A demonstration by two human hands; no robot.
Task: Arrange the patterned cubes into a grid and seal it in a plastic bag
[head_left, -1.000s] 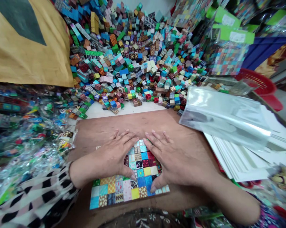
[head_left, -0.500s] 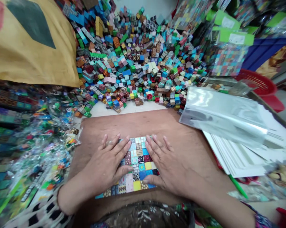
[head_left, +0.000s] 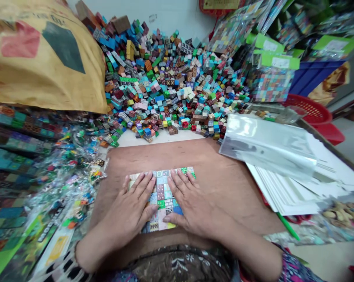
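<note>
Two hands, one left hand point(head_left: 132, 213) and one right hand point(head_left: 193, 203), lie over one slab of patterned cubes point(head_left: 161, 192) on one brown board point(head_left: 224, 176). Far off is one heap of loose cubes point(head_left: 171, 88), too many to count. Far left stands one yellow sack point(head_left: 47, 88). Far right are one blue bin point(head_left: 310, 78), one red basket point(head_left: 310, 109) and at least three green-topped packs point(head_left: 272, 80). Nearer right lie one green stick point(head_left: 288, 227) and several white cards point(head_left: 271, 192), their edges too overlapped for an exact number.
</note>
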